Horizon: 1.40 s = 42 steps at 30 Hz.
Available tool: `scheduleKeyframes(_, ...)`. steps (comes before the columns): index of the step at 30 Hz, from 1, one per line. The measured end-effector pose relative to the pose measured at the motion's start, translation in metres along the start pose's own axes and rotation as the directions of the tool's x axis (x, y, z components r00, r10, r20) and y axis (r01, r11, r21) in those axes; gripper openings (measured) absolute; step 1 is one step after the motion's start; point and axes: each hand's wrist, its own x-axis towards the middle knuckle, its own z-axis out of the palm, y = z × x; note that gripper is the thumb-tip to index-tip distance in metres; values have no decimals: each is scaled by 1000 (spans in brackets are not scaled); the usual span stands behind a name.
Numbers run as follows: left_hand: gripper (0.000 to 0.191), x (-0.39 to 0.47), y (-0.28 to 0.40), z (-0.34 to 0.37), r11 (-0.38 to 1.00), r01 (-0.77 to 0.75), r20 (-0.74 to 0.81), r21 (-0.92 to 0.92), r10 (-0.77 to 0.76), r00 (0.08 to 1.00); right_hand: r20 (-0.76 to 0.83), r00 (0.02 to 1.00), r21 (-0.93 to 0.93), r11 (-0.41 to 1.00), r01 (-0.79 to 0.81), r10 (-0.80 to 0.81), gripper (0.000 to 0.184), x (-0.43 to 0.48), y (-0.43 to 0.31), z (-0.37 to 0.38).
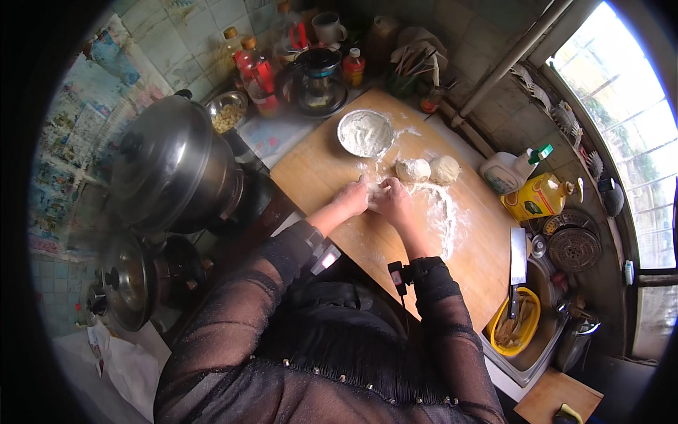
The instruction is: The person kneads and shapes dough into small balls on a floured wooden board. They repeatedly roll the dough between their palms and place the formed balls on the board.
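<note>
Both my hands grip one piece of pale dough (375, 197) just over the wooden board (328, 159). My left hand (351, 196) closes on its left end, and my right hand (394, 200) curls over its right end. Fingers cover much of the dough. Beyond my right hand rest two round dough balls, one (413, 170) dusted with flour and the other (445, 170) touching it. A metal bowl of flour (365, 133) stands farther back on the board. Loose flour (442, 220) streaks the wood to the right of my hands.
On the left stand a large lidded steel pot (169, 164) and a smaller lidded pan (127, 281). A cleaver (518, 259) lies at the board's right edge, beside the sink (553, 318) with a yellow basket (535, 328). Bottles and a glass kettle (318, 79) line the back.
</note>
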Motion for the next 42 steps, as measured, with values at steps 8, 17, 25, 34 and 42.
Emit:
scheduleKeyframes(8, 50, -10, -17, -18, 936, -107, -1, -335, 113, 994, 6, 966, 213, 944, -253, 258, 31, -56, 2, -31)
scheduleKeyframes(17, 41, -74, 45, 28, 784, 299, 613, -543, 127, 780, 105, 961, 73, 962, -263, 254, 39, -108, -20, -66)
scheduleKeyframes(25, 74, -27, 71, 58, 987, -152, 173, -54, 159, 972, -121, 970, -199, 953, -230, 209, 56, -79, 42, -49)
scheduleKeyframes(34, 55, -25, 56, 28, 852, 148, 630, -502, 242, 738, 118, 979, 301, 933, -195, 166, 16, -116, 17, -88)
scheduleKeyframes(42, 42, -39, 51, 60, 896, -332, 172, -294, 392, 904, -32, 986, -270, 948, -166, 164, 26, -122, 19, -41)
